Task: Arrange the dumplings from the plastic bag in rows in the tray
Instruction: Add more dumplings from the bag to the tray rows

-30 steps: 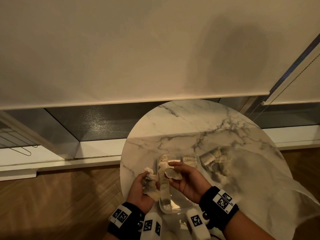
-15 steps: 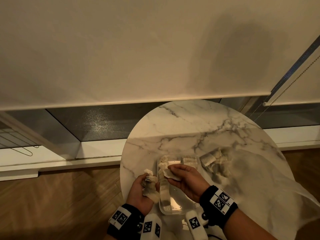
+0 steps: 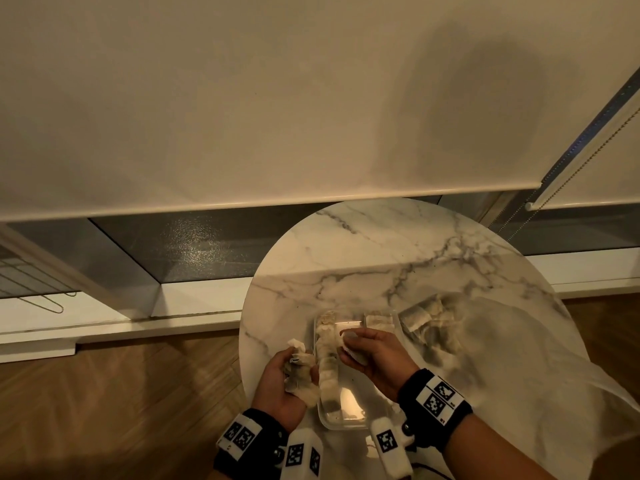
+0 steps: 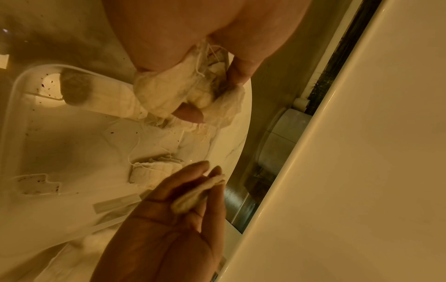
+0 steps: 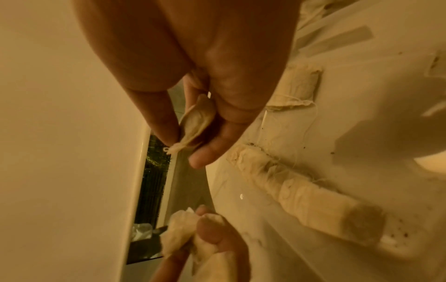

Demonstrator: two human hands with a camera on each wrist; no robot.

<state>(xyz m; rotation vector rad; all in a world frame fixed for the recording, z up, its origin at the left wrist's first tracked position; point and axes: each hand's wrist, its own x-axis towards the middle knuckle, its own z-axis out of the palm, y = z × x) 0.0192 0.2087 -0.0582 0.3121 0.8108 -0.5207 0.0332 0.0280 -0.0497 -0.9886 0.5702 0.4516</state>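
Since a second ago little has moved: our right hand (image 3: 372, 355) has crept slightly toward the tray's (image 3: 323, 419) far end, still pinching one dumpling (image 3: 351, 348) above it, so the second row is, we judge, about to grow. One full row (image 3: 327, 362) lines the tray's left side. Our left hand (image 3: 287, 382) still clutches a bunch of dumplings (image 3: 301, 370) beside the tray. The bag (image 3: 485, 358) with more lies to the right on the round marble table (image 3: 381, 258), before a lowered blind (image 3: 242, 98) and wooden floor (image 3: 121, 393).
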